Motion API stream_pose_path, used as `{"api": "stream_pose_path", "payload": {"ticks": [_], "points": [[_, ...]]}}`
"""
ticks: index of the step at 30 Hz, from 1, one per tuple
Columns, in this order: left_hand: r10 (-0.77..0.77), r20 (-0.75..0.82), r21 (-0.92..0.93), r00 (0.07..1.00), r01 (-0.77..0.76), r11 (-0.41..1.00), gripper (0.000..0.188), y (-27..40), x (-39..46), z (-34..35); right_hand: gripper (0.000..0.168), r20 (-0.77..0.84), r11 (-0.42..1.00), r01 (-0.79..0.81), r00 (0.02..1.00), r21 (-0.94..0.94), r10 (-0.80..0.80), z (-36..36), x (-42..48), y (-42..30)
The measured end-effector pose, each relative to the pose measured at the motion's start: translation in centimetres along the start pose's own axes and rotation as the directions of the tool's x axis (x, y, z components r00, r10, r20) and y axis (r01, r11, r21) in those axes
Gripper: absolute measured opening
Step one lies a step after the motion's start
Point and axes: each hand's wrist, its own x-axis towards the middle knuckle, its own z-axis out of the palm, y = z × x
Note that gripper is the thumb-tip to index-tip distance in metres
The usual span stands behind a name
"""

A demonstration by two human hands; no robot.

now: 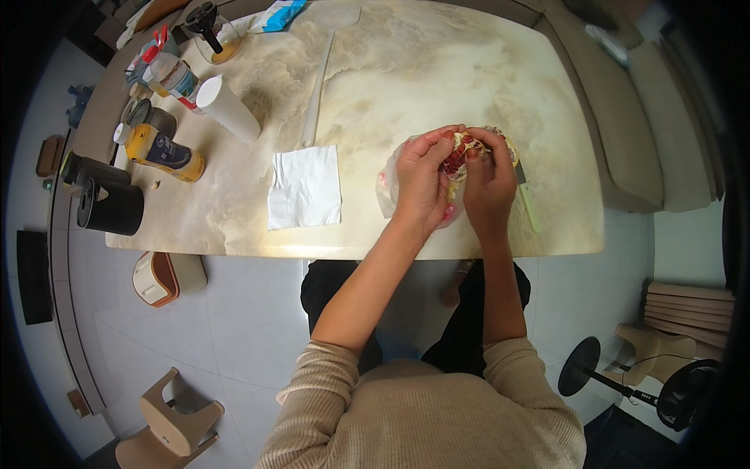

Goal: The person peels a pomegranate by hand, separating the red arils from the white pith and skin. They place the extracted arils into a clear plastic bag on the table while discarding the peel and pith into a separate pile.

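Observation:
A piece of pomegranate (457, 156) with red seeds and pale membrane is held between both hands above the table. My left hand (423, 176) grips its left side. On the other side my right hand (491, 182) holds it, with the thumb against the seeds. Under the hands lies a thin plastic bag (387, 190) with pink print, partly covered by them. More pomegranate (508, 142) shows behind my right hand, mostly hidden. A knife with a green handle (531, 208) rests just right of that hand, its blade partly hidden.
Left of the bag lies a white tissue (304, 187), touching the handle of a fly swatter (319, 94). Along the table's left side stand a paper roll (228, 108), a yellow bottle (164, 152), a clear plastic bottle (176, 76) and a black canister (111, 206). A trash bin (170, 278) is on the floor.

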Motion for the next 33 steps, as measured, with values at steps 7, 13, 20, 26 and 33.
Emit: {"api": "stream_pose_path", "payload": {"ticks": [7,13,20,26,33], "points": [[-0.004,0.022,-0.12,1.0,0.006,0.993,0.023,-0.8,0.4,-0.4,0.019,-0.019,0.997,-0.059,0.998,0.052,0.06,-0.3,0.2,-0.4],[0.016,0.0,0.048,1.0,-0.016,0.999,0.023,-0.9,0.1,-0.2,0.018,-0.037,0.999,-0.047,0.998,0.006,0.047,-0.3,0.1,-0.3],[0.055,-0.043,0.144,0.998,-0.049,0.988,0.022,-1.9,-0.1,0.0,0.018,-0.078,0.988,0.017,0.997,-0.151,-0.029,-0.1,0.0,0.5],[0.035,-0.027,0.061,0.999,-0.033,0.998,0.024,-2.1,-0.1,0.0,0.018,-0.099,0.989,0.022,0.994,-0.145,-0.037,0.0,0.0,0.5],[-0.065,0.001,-0.228,0.998,0.063,0.972,0.028,-1.3,0.3,-0.6,0.017,-0.1,0.994,0.028,0.994,-0.106,-0.039,-0.2,0.0,0.8]]}}
